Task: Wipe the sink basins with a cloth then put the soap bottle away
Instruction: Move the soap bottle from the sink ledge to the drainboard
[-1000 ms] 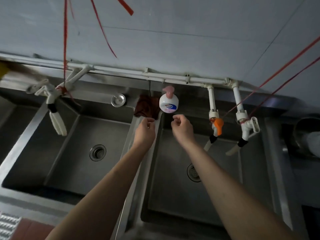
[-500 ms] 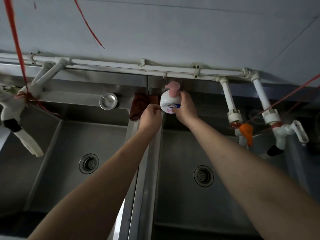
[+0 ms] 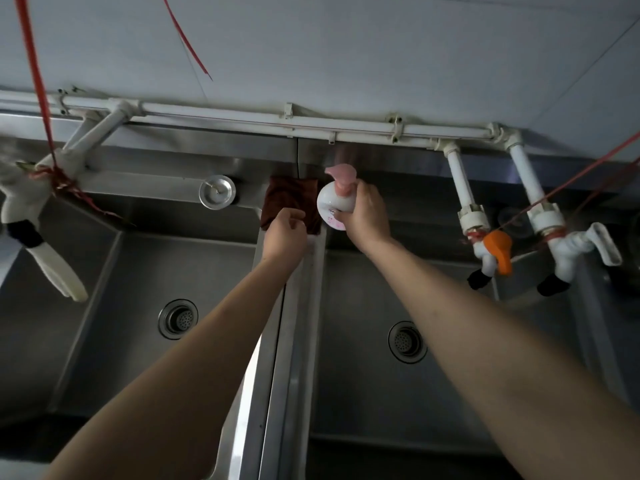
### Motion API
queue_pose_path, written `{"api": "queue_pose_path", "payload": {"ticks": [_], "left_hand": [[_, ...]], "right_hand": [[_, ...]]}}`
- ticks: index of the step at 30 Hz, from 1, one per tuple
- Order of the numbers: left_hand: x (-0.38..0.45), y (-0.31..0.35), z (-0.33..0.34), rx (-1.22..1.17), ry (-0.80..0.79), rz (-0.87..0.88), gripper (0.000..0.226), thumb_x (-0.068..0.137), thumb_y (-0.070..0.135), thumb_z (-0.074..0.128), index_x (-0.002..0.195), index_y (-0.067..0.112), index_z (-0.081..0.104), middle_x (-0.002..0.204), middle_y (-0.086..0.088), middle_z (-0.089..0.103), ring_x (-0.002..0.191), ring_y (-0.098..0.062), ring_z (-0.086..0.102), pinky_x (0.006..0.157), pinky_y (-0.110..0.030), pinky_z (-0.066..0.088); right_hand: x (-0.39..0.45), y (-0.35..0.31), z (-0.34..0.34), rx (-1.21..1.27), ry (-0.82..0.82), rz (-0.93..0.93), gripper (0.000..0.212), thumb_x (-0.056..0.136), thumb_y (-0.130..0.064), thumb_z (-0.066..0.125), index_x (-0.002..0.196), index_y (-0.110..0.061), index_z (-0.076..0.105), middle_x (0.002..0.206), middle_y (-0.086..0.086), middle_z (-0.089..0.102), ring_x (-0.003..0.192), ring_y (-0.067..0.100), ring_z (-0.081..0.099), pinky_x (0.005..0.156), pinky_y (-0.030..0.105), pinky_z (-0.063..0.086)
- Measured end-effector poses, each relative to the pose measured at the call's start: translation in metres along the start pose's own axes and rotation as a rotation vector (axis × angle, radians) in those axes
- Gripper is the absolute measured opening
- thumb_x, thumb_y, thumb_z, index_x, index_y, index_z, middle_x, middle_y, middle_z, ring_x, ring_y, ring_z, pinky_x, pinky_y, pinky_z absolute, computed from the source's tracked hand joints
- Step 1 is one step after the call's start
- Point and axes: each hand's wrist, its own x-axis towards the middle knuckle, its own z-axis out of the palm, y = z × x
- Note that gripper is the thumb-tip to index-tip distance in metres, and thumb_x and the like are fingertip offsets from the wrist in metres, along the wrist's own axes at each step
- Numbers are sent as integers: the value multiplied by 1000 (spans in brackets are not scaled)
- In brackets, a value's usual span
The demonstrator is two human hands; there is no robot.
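Up close: right hand (image 3: 367, 216) wrapped around white round plastic soap bottle with pink pump (image 3: 334, 202), tilted, held at the back ledge over the right steel sink basin (image 3: 363, 358). Left hand (image 3: 285, 232) loosely curled, fingertips at the lower edge of dark brown folded cloth (image 3: 287, 199) draped on the divider; grip on it impossible to tell. Left steel sink basin (image 3: 138, 278) beside, round metal drain plug (image 3: 217, 193) on the ledge behind. White plastic taps, one with orange handle (image 3: 498, 249), at right.
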Motion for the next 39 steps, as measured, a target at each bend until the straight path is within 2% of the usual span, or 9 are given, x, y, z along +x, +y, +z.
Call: {"api": "queue_pose_path", "payload": {"ticks": [5, 8, 13, 19, 22, 25, 28, 32, 39], "left_hand": [[-28, 1, -15, 4, 29, 36, 27, 99, 17, 46, 119, 20, 64, 97, 0, 68, 67, -11, 56, 55, -26, 39], [-53, 6, -20, -24, 33, 45, 26, 99, 20, 46, 117, 23, 64, 103, -1, 70, 76, -19, 60, 63, -28, 41], [-117, 15, -11, -44, -27, 81, 26, 100, 23, 48, 121, 24, 64, 111, 5, 68, 90, -15, 63, 62, -23, 41], [-205, 28, 27, -31, -111, 152, 27, 102, 22, 49, 125, 23, 62, 109, 6, 66, 84, -9, 63, 61, -22, 43], [-250, 32, 62, -11, -181, 178, 26, 99, 22, 51, 120, 23, 65, 106, 6, 68, 92, -14, 64, 69, -25, 44], [-299, 41, 107, -14, -244, 189, 25, 97, 19, 51, 115, 23, 67, 107, 2, 71, 100, -19, 64, 80, -29, 45], [-354, 57, 157, -37, -307, 204, 22, 96, 19, 51, 110, 25, 67, 105, 3, 71, 100, -20, 66, 85, -34, 52], [-429, 75, 225, -43, -400, 264, 21, 94, 22, 52, 106, 33, 66, 104, 8, 72, 99, -16, 67, 91, -38, 55], [-541, 104, 336, -57, -523, 331, 23, 98, 18, 52, 113, 26, 68, 109, 6, 71, 102, -16, 65, 91, -34, 51]], "right_hand": [[-59, -7, -10, 107, -1, -25, 67, 79, -23, 83, 139, -15, 53, 134, 5, 55, 122, 23, 55, 94, 28, 44], [-105, -10, -29, 111, 20, -48, 63, 83, -26, 81, 139, -17, 53, 128, 1, 57, 113, 16, 57, 84, 24, 42], [-187, -2, -75, 98, 71, -1, 63, 79, -37, 85, 133, -20, 57, 121, -3, 60, 107, 14, 59, 79, 33, 48], [-276, 36, -142, 111, 116, 111, 62, 74, -52, 82, 128, -33, 57, 118, -12, 63, 109, 14, 60, 82, 38, 52], [-318, 65, -184, 143, 170, 169, 62, 74, -46, 85, 130, -33, 59, 120, -11, 66, 109, 15, 61, 78, 32, 44], [-360, 99, -230, 189, 241, 203, 62, 73, -40, 88, 128, -32, 62, 116, -7, 68, 106, 16, 63, 79, 33, 48], [-406, 141, -280, 219, 289, 251, 62, 75, -37, 89, 131, -30, 62, 110, -13, 65, 101, 9, 61, 77, 24, 45], [-465, 200, -342, 206, 343, 301, 60, 75, -46, 87, 128, -34, 63, 110, -16, 65, 103, 11, 64, 85, 39, 54], [-548, 289, -433, 161, 462, 351, 61, 73, -51, 85, 128, -38, 61, 112, -15, 67, 107, 13, 63, 84, 42, 55]]}}
